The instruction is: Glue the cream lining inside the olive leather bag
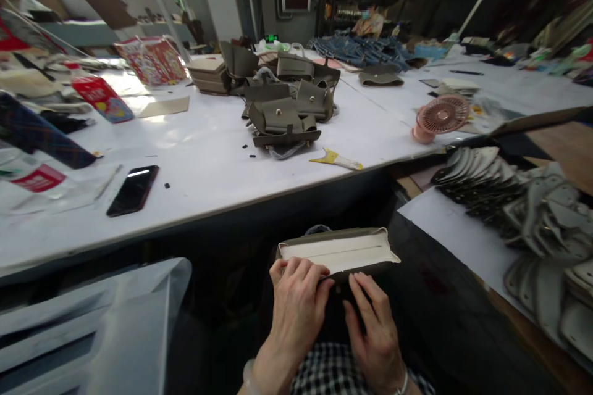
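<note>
Two hands work low centre of the head view, over the lap. Left hand (299, 302) curls its fingers over the near edge of an olive pouch (338, 250), gripping it. Right hand (375, 333) lies flat, fingers together, tips pressed at the same edge. Pouch lies white lining up, below the desk (208, 160) edge. Probably pressing a fold; a next move needs that edge kept aligned. Phone (133, 190) left, olive bags (287, 105) upper centre, pink fan (440, 116) right, cut pieces (509, 197) far right. Crowded workshop.

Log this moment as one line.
left hand: on olive leather bag, fingers at its white paper insert | right hand: flat on bag's near edge | place: in front of white table
</note>
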A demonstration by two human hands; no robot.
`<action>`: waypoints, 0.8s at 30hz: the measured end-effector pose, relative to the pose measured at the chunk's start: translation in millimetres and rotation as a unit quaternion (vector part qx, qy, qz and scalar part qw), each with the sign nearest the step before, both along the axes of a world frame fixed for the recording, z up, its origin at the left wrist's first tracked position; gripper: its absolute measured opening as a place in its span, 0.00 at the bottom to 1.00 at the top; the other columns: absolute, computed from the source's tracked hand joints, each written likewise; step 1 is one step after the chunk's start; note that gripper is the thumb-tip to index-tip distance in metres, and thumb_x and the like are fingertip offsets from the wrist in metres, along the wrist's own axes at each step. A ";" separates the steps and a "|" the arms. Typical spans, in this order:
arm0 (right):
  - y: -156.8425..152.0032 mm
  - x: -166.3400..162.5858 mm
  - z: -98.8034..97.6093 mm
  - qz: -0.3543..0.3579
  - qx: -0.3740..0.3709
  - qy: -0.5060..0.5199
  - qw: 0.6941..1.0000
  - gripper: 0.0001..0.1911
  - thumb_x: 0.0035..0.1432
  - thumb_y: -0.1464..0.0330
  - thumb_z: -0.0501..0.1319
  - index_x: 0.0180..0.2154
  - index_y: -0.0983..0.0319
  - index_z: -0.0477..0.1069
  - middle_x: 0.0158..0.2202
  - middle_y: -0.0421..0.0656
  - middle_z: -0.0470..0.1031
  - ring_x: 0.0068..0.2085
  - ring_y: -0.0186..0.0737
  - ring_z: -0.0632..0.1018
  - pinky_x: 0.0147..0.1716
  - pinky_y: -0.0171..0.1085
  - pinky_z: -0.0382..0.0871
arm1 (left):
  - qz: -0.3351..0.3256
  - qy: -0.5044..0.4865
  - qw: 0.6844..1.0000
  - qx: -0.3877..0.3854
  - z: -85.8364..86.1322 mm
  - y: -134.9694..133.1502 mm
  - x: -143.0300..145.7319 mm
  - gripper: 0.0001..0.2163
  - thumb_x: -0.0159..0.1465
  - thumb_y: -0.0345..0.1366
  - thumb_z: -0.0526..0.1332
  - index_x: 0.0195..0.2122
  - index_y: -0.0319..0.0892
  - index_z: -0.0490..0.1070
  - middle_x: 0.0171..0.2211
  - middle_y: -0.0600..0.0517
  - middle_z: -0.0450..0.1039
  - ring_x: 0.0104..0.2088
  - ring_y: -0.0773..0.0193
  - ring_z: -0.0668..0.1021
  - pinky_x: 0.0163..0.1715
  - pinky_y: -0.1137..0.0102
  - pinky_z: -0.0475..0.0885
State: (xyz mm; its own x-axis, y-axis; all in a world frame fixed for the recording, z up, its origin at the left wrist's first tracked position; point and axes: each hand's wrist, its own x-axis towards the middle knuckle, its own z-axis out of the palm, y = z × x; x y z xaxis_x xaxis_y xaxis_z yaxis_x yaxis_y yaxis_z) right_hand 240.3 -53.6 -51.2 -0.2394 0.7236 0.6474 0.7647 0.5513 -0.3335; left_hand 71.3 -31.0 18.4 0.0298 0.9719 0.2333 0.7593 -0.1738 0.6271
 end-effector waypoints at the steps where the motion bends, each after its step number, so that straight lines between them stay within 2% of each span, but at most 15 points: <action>1: 0.3 3.0 -0.2 -0.010 0.001 -0.005 1.000 0.31 0.64 0.76 0.58 0.66 0.63 0.56 0.58 0.55 0.67 0.59 0.54 0.70 0.54 0.57 0.73 | -0.001 -0.003 1.000 0.000 0.0 0.6 -0.5 0.03 0.64 0.32 0.62 0.35 0.46 0.74 0.33 0.55 0.77 0.40 0.59 0.74 0.49 0.55 0.54; 5: 2.4 1.2 -0.7 -0.014 0.005 -0.041 0.999 0.31 0.64 0.76 0.58 0.66 0.64 0.57 0.57 0.54 0.68 0.59 0.55 0.69 0.56 0.59 0.70 | 0.011 -0.004 1.000 0.003 -0.4 2.2 0.1 0.04 0.64 0.31 0.61 0.32 0.45 0.74 0.32 0.54 0.77 0.39 0.58 0.74 0.49 0.55 0.54; 12: 1.5 -22.6 -4.8 0.031 0.011 -0.039 0.999 0.31 0.63 0.78 0.58 0.66 0.69 0.56 0.57 0.57 0.67 0.61 0.55 0.67 0.59 0.57 0.66 | 0.039 -0.006 0.999 0.020 -8.3 -0.3 2.6 0.04 0.65 0.32 0.61 0.33 0.46 0.73 0.32 0.54 0.76 0.39 0.59 0.74 0.50 0.56 0.55; 21: 0.5 -28.9 -2.6 0.034 -0.003 -0.059 0.998 0.30 0.64 0.76 0.57 0.66 0.69 0.56 0.60 0.55 0.66 0.62 0.54 0.65 0.62 0.55 0.59 | 0.065 -0.020 0.996 0.062 -10.2 -6.7 -5.4 0.04 0.64 0.30 0.61 0.33 0.46 0.72 0.32 0.55 0.75 0.40 0.59 0.74 0.51 0.55 0.56; 24: -0.4 -33.7 -3.9 0.053 0.001 -0.072 0.996 0.30 0.64 0.77 0.56 0.66 0.71 0.55 0.60 0.55 0.66 0.63 0.54 0.63 0.63 0.54 0.58 | 0.072 -0.022 0.994 0.082 -18.2 -9.8 -9.9 0.05 0.64 0.29 0.61 0.37 0.47 0.72 0.36 0.54 0.75 0.45 0.57 0.73 0.55 0.53 0.56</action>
